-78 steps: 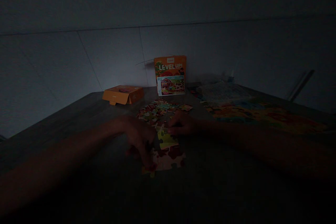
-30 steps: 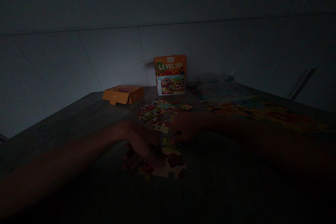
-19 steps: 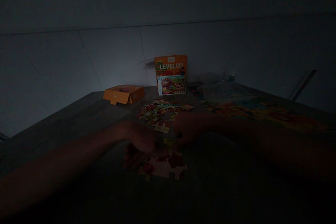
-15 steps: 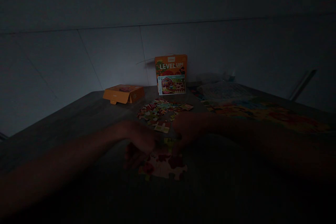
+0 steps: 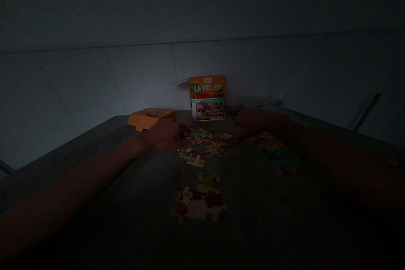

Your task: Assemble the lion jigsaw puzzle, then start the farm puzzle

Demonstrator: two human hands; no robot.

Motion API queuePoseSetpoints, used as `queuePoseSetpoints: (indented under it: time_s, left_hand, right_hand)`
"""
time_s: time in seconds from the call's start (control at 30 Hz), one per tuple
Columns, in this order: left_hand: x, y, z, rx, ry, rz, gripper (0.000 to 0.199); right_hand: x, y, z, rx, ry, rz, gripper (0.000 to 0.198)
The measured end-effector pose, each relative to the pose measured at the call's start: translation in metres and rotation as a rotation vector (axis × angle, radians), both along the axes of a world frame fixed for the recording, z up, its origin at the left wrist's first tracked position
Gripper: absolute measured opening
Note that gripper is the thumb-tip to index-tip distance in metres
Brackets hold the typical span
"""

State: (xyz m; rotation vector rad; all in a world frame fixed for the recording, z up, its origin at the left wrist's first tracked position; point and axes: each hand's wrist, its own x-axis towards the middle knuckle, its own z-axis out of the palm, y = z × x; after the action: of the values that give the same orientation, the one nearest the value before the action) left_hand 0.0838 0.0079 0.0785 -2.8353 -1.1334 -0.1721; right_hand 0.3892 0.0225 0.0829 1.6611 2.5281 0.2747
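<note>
In the dim head view, my left hand [image 5: 166, 134] reaches over the left side of a pile of loose jigsaw pieces [image 5: 207, 134]. Its fingers are apart, and I see nothing in them. My right hand [image 5: 255, 122] is at the pile's right edge, thumb and fingers spread, nothing visible between them. Closer to me lies a joined puzzle section [image 5: 202, 204] showing a white cow with dark red patches, with a green piece [image 5: 209, 180] along its top. A piece with a white fence [image 5: 196, 160] sits between this section and the pile.
An orange "LEVEL UP!" box [image 5: 207, 82] stands at the wall, a farm picture card [image 5: 209, 109] leaning on it. Behind my left hand is an opened orange box [image 5: 147, 119]. Under my right arm lies another colourful puzzle [image 5: 281, 154], and clear plastic [image 5: 278, 100] is behind.
Both hands have left the cow section and moved forward, the left to the pile's left side and the right to its right edge. The cow section is now uncovered. The view has tilted up slightly.
</note>
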Motion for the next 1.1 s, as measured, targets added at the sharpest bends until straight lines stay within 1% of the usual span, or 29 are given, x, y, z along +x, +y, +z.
queuePoseSetpoints:
  time_s: [0.03,0.07,0.1,0.13,0.17,0.23,0.3,0.37,0.43,0.53,0.67,0.8,0.87,0.97,1.1]
  left_hand:
    - [-0.001,0.010,-0.016,0.156,-0.116,-0.008,0.053]
    - [0.000,0.018,-0.032,0.265,-0.220,-0.046,0.058]
    - [0.001,0.025,-0.049,0.288,-0.253,-0.114,0.060]
    - [0.002,0.031,-0.063,0.264,-0.251,-0.156,0.061]
    - [0.003,0.034,-0.075,0.229,-0.244,-0.160,0.058]
    - [0.004,0.038,-0.089,0.185,-0.243,-0.138,0.062]
    - [0.003,0.040,-0.092,0.156,-0.241,-0.139,0.061]
    - [0.002,0.040,-0.089,0.132,-0.235,-0.165,0.057]
    - [0.001,0.041,-0.087,0.110,-0.226,-0.174,0.054]
    - [0.002,0.042,-0.086,0.081,-0.213,-0.190,0.054]
    - [0.002,0.041,-0.084,0.087,-0.236,-0.273,0.060]
    - [0.003,0.038,-0.081,0.106,-0.216,-0.340,0.052]
    - [0.003,0.036,-0.080,0.118,-0.247,-0.362,0.049]
    - [0.002,0.035,-0.080,0.155,-0.345,-0.358,0.049]
    - [0.001,0.032,-0.080,0.201,-0.383,-0.358,0.053]
  right_hand:
    - [0.006,0.004,-0.005,-0.060,0.027,-0.033,0.070]
    - [0.009,0.008,-0.010,-0.117,0.060,-0.033,0.072]
    - [0.010,0.010,-0.017,-0.168,0.087,0.002,0.073]
    - [0.009,0.012,-0.024,-0.187,0.108,0.054,0.076]
    - [0.006,0.013,-0.030,-0.195,0.110,0.086,0.082]
    - [0.000,0.016,-0.043,-0.165,0.115,0.158,0.090]
    - [-0.007,0.017,-0.055,-0.110,0.158,0.261,0.088]
    - [-0.013,0.018,-0.067,-0.030,0.271,0.361,0.077]
    - [-0.017,0.019,-0.078,0.049,0.394,0.395,0.066]
    - [-0.021,0.020,-0.088,0.080,0.474,0.421,0.051]
    - [-0.022,0.018,-0.089,0.083,0.565,0.445,0.038]
    - [-0.023,0.015,-0.088,0.054,0.617,0.460,0.034]
    - [-0.024,0.014,-0.089,0.064,0.619,0.464,0.035]
    - [-0.024,0.013,-0.091,0.137,0.594,0.488,0.035]
    - [-0.026,0.011,-0.091,0.299,0.492,0.614,0.022]
